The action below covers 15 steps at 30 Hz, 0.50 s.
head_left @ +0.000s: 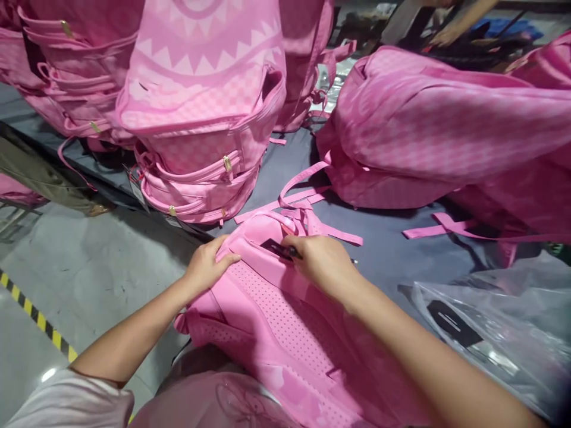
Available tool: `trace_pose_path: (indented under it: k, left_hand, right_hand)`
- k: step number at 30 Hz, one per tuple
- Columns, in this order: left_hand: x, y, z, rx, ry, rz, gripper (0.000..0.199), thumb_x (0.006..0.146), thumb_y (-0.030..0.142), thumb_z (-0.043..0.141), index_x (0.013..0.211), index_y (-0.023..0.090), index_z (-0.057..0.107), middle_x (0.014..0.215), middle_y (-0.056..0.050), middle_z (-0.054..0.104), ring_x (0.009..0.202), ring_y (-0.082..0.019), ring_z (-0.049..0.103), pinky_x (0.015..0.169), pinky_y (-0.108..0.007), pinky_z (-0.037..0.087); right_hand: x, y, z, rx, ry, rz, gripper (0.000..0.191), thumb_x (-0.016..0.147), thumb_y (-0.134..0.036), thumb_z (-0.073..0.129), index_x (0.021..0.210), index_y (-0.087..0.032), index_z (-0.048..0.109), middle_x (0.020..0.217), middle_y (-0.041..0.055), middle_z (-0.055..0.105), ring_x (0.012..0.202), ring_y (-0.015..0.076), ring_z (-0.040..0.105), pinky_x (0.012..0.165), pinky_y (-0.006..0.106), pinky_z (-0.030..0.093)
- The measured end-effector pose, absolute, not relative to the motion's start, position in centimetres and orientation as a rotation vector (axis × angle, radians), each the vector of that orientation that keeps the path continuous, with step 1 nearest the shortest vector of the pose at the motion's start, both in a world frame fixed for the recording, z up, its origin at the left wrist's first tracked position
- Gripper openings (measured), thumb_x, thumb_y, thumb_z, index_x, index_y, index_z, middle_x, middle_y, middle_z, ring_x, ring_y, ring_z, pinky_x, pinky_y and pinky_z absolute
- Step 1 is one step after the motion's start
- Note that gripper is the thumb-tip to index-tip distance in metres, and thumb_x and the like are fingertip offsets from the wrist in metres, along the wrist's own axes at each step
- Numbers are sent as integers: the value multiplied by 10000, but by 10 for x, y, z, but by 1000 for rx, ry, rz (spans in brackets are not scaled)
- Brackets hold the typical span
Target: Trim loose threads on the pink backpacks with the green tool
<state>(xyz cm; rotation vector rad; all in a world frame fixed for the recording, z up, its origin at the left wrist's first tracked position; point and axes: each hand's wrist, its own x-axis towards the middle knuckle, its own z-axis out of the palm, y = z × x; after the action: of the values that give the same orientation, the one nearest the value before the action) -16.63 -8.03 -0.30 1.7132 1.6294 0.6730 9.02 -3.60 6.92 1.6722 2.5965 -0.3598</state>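
Observation:
A pink backpack lies before me, its perforated back panel facing up. My left hand grips the side edge near one end, thumb on top and the other fingers out of sight beneath. My right hand is closed around a slim dark pen-like tool, whose thin tip seems to show past the far side of the hand. Beside those fingers, a flat black piece sits at a slit in the pink padding. Whether the tool touches that piece I cannot tell. Pink straps spread out beyond the backpack's end.
A pink checkered backpack stands ahead, with another to its left. A further pink backpack lies at right on the dark table cover. Clear plastic bags lie at lower right. Another person's arm shows at the back.

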Motion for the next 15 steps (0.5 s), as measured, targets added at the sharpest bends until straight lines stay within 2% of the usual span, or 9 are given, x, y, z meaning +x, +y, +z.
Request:
trace_pose_path:
  k: [2, 8, 12, 15]
  left_hand:
    - [-162, -81, -9, 1720, 1647, 707, 465, 904, 487, 637, 1267, 196, 640, 1241, -82, 717, 1140, -264, 682, 986, -359, 507]
    - [-155, -77, -22, 1770, 1659, 679, 579, 872, 546, 681, 1319, 183, 625, 1276, -105, 704, 1195, -287, 667, 1011, -354, 512]
    - [-158, -73, -27, 1787, 1701, 700, 576, 850, 550, 709, 1290, 184, 643, 1146, -92, 751, 1090, -292, 711, 937, -356, 543]
    - [-158, -75, -28, 1798, 1681, 720, 569, 846, 563, 708, 1258, 174, 658, 1135, -100, 752, 1078, -293, 713, 930, -348, 542]
  right_hand:
    - [79, -29, 65, 1520, 2555, -338, 253, 824, -102, 605, 938, -259, 768, 813, 52, 763, 747, 228, 703, 571, 291, 330]
    - [74, -22, 39, 1328, 2568, -263, 315, 831, -25, 518, 818, -246, 743, 692, 80, 723, 665, 235, 701, 539, 320, 288]
    - [74, -18, 38, 1339, 2525, -190, 271, 887, -135, 514, 973, -254, 742, 756, 70, 746, 701, 268, 729, 538, 304, 275]
    - [56, -15, 45, 1444, 2566, -267, 288, 907, -196, 540, 1128, -265, 713, 862, 62, 768, 791, 271, 737, 571, 290, 347]
